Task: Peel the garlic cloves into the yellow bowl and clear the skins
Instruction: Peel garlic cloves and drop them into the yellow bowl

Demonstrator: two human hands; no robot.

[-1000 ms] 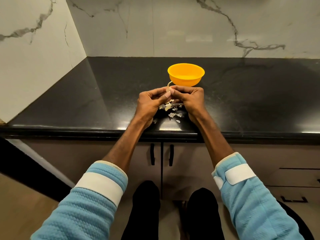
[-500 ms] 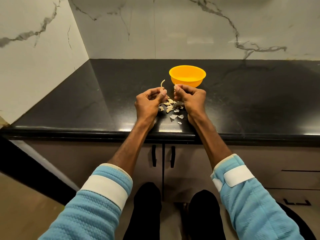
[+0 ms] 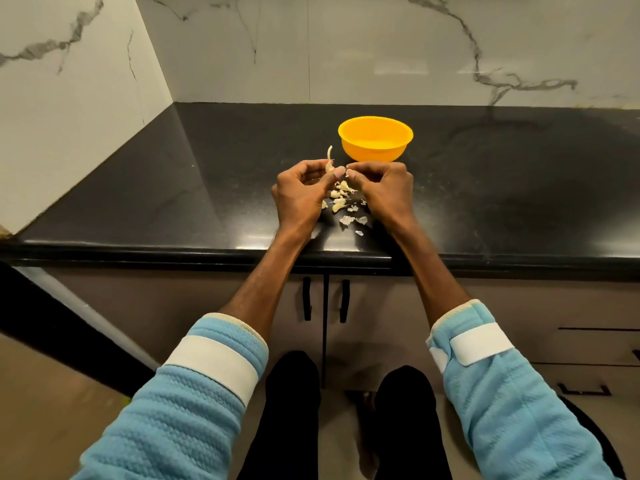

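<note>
A yellow bowl (image 3: 375,138) stands on the black counter (image 3: 207,188), just beyond my hands. My left hand (image 3: 301,195) pinches a garlic clove (image 3: 329,161) whose pale tail sticks up above the fingers. My right hand (image 3: 384,188) has its fingers curled, and its thumb and fingertip meet the left hand's at the clove. Between and below the hands lies a small pile of garlic cloves and skins (image 3: 341,202) on the counter. What is inside the bowl is not visible.
Marble walls (image 3: 381,46) close the counter at the back and left. The counter's front edge (image 3: 173,251) runs below my wrists, with cabinet doors and black handles (image 3: 325,303) under it. Loose skin flakes (image 3: 353,221) lie near the edge.
The hands drew slightly apart half a second ago, lifting a strip of skin on the left; now the fingertips meet again at the clove. The view shifted slightly.
</note>
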